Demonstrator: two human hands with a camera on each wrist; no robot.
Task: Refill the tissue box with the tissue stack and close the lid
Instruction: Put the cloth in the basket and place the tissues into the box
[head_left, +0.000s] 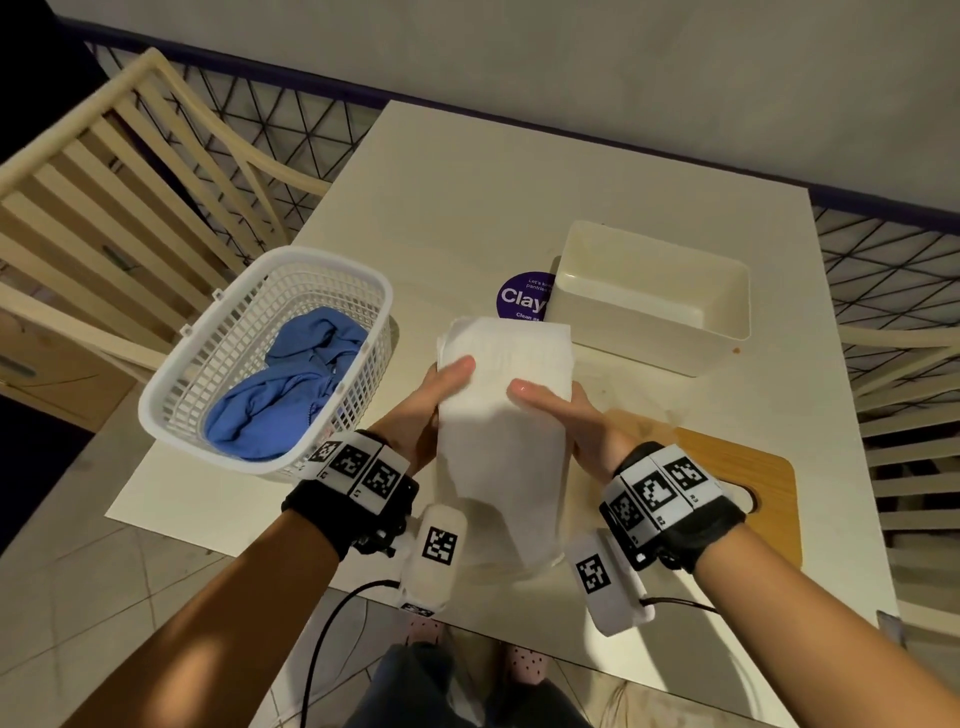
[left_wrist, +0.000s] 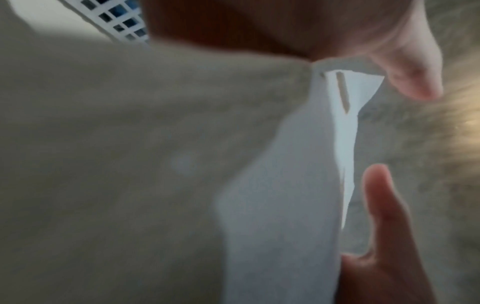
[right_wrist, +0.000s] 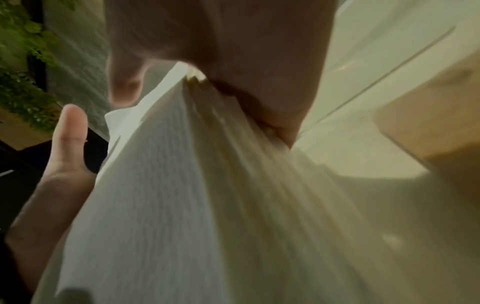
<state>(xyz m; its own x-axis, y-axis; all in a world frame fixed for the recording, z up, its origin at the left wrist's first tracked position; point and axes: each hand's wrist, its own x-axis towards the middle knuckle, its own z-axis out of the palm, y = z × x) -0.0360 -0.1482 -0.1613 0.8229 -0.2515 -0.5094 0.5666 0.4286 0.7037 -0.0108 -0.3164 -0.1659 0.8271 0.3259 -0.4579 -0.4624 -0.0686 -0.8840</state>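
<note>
I hold a white tissue stack (head_left: 501, 415) above the table's near middle, gripped from both sides. My left hand (head_left: 439, 397) grips its left edge and my right hand (head_left: 558, 413) its right edge, thumbs on top and fingers underneath, hidden. The stack's near end sags toward the table edge. The open cream tissue box (head_left: 727, 332) stands empty just beyond and to the right. Its wooden lid (head_left: 743, 478) lies flat near my right wrist. In the wrist views the tissue stack (left_wrist: 285, 185) (right_wrist: 168, 195) fills the frame between thumb and fingers; the lid (right_wrist: 428, 123) shows at right.
A white plastic basket (head_left: 270, 270) holding blue cloth (head_left: 291, 395) sits on the left of the cream table (head_left: 441, 208). A round purple sticker (head_left: 519, 299) lies beside the box. Wooden chairs (head_left: 104, 208) stand at left and right, and the basket's mesh (left_wrist: 122, 22) shows in the left wrist view.
</note>
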